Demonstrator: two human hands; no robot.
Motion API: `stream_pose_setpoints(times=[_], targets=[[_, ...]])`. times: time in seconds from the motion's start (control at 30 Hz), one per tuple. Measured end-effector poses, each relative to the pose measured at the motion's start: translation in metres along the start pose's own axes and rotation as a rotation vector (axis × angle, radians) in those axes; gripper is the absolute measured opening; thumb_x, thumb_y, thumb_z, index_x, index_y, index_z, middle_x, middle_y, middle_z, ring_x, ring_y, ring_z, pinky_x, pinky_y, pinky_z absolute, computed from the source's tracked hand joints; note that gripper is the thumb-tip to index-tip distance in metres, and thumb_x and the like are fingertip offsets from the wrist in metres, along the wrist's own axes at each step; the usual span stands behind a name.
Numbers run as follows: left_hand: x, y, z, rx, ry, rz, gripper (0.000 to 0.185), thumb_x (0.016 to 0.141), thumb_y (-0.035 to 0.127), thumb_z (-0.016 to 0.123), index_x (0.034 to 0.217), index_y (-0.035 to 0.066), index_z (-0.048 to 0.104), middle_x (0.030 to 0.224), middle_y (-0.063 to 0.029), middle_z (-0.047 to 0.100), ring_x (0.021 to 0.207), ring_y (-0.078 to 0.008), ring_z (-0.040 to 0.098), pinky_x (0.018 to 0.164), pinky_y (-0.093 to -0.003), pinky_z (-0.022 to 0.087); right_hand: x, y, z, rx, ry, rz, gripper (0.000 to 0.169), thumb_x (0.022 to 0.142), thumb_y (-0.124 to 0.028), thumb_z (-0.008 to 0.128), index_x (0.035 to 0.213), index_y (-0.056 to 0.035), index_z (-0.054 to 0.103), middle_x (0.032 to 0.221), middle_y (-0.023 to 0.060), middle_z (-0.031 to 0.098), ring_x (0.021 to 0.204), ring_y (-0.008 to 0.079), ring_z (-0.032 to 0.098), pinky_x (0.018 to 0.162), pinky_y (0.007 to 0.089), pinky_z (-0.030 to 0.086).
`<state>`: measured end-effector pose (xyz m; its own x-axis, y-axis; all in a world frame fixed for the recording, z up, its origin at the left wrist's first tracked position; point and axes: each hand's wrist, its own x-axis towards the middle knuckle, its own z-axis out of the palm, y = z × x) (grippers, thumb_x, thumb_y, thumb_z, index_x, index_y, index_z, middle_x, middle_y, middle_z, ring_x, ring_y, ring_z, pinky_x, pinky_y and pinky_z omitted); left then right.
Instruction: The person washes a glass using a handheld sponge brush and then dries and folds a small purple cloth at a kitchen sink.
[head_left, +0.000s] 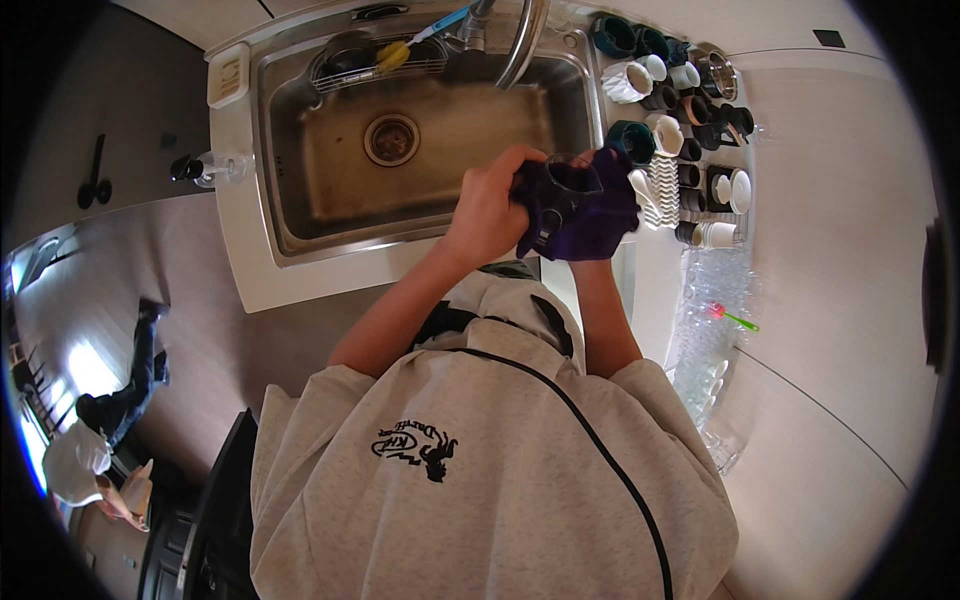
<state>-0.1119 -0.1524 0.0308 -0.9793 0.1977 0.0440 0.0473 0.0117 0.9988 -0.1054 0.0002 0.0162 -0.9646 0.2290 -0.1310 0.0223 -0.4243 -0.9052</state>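
Above the front right corner of the sink, I hold a clear glass vessel (574, 176) wrapped partly in a dark purple cloth (600, 225). My left hand (487, 206) grips the glass and cloth from the left side. A small ring-like part, possibly a handle, shows low on the glass. Most of my right hand (585, 157) is hidden under the cloth, with only some fingers showing at the far edge. Below us lies the stainless steel sink (465, 127), with a round drain strainer (391, 141) in its floor.
A wire rack (379, 75) in the sink holds dark dishes and a yellow sponge brush (394, 56). The faucet (521, 45) arches over the sink. Several cups (628, 81) and clear glasses (712, 292) line the right counter. A pump bottle (221, 169) stands left. Another person (124, 412) is farther left.
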Motion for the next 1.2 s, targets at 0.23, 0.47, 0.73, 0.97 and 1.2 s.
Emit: stream_pose_setpoints(times=[0.23, 0.47, 0.73, 0.97, 1.2], targets=[[0.002, 0.009, -0.004, 0.080, -0.320, 0.101, 0.040, 0.071, -0.014, 0.049, 0.107, -0.003, 0.061, 0.088, -0.0244, 0.067, 0.085, -0.0341, 0.069, 0.077, -0.0329, 0.052, 0.018, -0.011, -0.023, -0.879, -0.476, -0.247, 0.018, 0.100, -0.015, 0.049, 0.101, -0.0012, 0.060, 0.100, 0.0041, 0.061, 0.092, 0.0129, 0.059, 0.081, 0.0252, 0.046], [0.009, -0.026, -0.010, 0.040, -0.134, -0.013, 0.041, 0.073, -0.011, 0.051, 0.112, -0.003, 0.060, 0.090, -0.0256, 0.068, 0.091, -0.0400, 0.068, 0.080, -0.0393, 0.053, -0.005, -0.013, 0.010, -0.101, -0.288, 0.224, 0.032, 0.103, -0.017, 0.047, 0.131, -0.0044, 0.050, 0.119, 0.0076, 0.061, 0.100, 0.0146, 0.063, 0.092, 0.0285, 0.048], [-0.002, -0.005, -0.012, 0.386, -0.270, 0.216, 0.043, 0.069, -0.012, 0.049, 0.108, 0.002, 0.059, 0.097, -0.0262, 0.064, 0.092, -0.0459, 0.061, 0.079, -0.0480, 0.049, -0.005, -0.012, 0.007, 0.091, -0.385, 0.418, 0.051, 0.099, -0.024, 0.050, 0.141, 0.0018, 0.040, 0.136, 0.0188, 0.054, 0.122, 0.0213, 0.054, 0.105, 0.0323, 0.041], [-0.008, -0.025, 0.007, 0.002, 0.067, -0.035, 0.035, 0.073, -0.013, 0.048, 0.103, 0.000, 0.062, 0.087, -0.0223, 0.067, 0.088, -0.0342, 0.068, 0.080, -0.0357, 0.051, -0.015, 0.009, 0.002, -0.233, -0.324, 0.086, 0.047, 0.101, -0.025, 0.047, 0.140, 0.0004, 0.042, 0.134, 0.0188, 0.056, 0.125, 0.0232, 0.051, 0.105, 0.0341, 0.041], [-0.012, -0.039, 0.021, 0.094, 0.329, -0.067, 0.029, 0.078, -0.005, 0.058, 0.107, 0.001, 0.060, 0.090, -0.0185, 0.069, 0.086, -0.0254, 0.069, 0.079, -0.0326, 0.051, -0.035, 0.040, 0.019, -0.866, 0.083, -0.552, 0.052, 0.092, -0.019, 0.067, 0.136, -0.0041, 0.045, 0.118, 0.0095, 0.059, 0.107, 0.0194, 0.059, 0.094, 0.0343, 0.047]])
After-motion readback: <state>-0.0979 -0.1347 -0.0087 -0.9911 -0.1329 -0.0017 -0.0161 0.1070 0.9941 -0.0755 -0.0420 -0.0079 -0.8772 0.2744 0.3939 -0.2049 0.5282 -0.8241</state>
